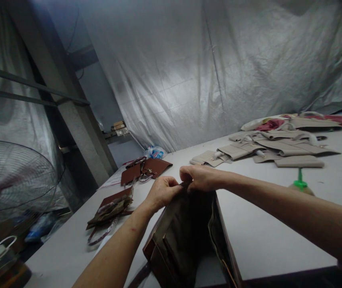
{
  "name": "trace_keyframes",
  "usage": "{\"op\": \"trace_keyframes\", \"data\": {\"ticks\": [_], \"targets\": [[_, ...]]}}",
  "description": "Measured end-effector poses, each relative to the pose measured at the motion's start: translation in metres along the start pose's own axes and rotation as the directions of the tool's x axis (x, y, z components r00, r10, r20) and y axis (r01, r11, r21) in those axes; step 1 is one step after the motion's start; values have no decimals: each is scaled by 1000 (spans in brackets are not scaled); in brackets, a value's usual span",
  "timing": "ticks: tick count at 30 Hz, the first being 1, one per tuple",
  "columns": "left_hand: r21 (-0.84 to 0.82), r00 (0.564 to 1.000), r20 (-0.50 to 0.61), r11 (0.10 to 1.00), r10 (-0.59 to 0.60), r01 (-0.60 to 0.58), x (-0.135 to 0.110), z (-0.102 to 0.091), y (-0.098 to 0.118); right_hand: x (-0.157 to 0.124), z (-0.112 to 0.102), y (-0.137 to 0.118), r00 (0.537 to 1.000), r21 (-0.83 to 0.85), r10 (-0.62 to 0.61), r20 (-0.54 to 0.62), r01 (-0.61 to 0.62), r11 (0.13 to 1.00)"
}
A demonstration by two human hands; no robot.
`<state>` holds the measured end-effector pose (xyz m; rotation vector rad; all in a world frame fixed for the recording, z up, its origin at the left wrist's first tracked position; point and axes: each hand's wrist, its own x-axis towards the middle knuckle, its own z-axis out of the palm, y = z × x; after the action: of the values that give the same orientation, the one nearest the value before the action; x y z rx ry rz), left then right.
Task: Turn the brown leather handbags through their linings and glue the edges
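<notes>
A handbag [173, 240] with a dark lining stands open in front of me, its reddish-brown outside showing at the left corner. At its far upper edge, my left hand [162, 193] pinches the material between thumb and fingers. Right beside it, my right hand [201, 178] has its fingers curled down on the same edge, almost touching the left. What lies between the fingertips is too dark and small to make out. A strap hangs at the bag's lower left.
Brown bag pieces [131, 174] lie left on the white table [257, 224], with another brown piece [111, 208] nearer. Beige bags [291, 147] are piled at the back right, behind a green-nozzled bottle [300, 185]. A lidded jar [1, 266] and a fan [15, 180] are at left.
</notes>
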<state>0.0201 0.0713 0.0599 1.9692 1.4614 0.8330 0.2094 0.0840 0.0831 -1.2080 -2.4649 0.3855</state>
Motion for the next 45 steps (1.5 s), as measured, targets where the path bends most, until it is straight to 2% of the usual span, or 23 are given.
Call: {"op": "trace_keyframes", "data": {"ticks": [2, 5, 11, 18, 22, 25, 28, 31, 34, 37, 39, 42, 44, 45], "targets": [[115, 999, -40, 993, 18, -13, -4, -2, 5, -3, -2, 7, 999, 55, -2, 50, -1, 998], [209, 998, -60, 978, 17, -4, -14, -5, 12, -6, -3, 17, 999, 85, 2, 52, -7, 996], [220, 1000, -27, 976, 8, -2, -24, -6, 21, -5, -3, 27, 998, 178, 29, 54, -38, 983], [178, 999, -15, 984, 33, -30, -23, -7, 19, -5, -1, 23, 996, 258, 66, 61, -79, 963], [224, 997, -62, 974, 42, -27, -17, -5, 17, -2, 3, 21, 997, 229, 63, 48, -72, 971], [242, 998, -18, 969, 55, -49, -10, -4, 18, -1, 3, 18, 998, 224, 36, 55, -48, 973], [312, 997, -3, 947, 77, -73, -7, -11, 17, -5, -4, 16, 999, 312, -4, 54, -13, 950], [359, 989, -137, 933, 63, -10, -12, -28, 9, -18, -12, 18, 999, 493, 25, -28, -8, 870], [300, 955, -292, 943, -49, 140, -21, -47, -10, -36, -13, 28, 990, 621, 83, -112, 4, 783], [270, 923, -322, 914, -212, 304, -29, -58, -31, -55, -3, 40, 986, 664, 109, -124, 1, 748], [336, 921, -305, 877, -243, 343, -32, -60, -37, -64, 7, 45, 991, 668, 104, -83, -22, 744], [504, 936, -277, 797, -215, 332, -32, -57, -33, -74, 17, 45, 996, 649, 81, -24, -46, 760], [594, 957, -266, 762, -115, 257, -31, -54, -23, -80, 20, 38, 997, 621, 75, 24, -74, 780], [620, 968, -252, 764, -24, 180, -31, -52, -18, -83, 20, 33, 996, 607, 76, 46, -88, 790]]}}
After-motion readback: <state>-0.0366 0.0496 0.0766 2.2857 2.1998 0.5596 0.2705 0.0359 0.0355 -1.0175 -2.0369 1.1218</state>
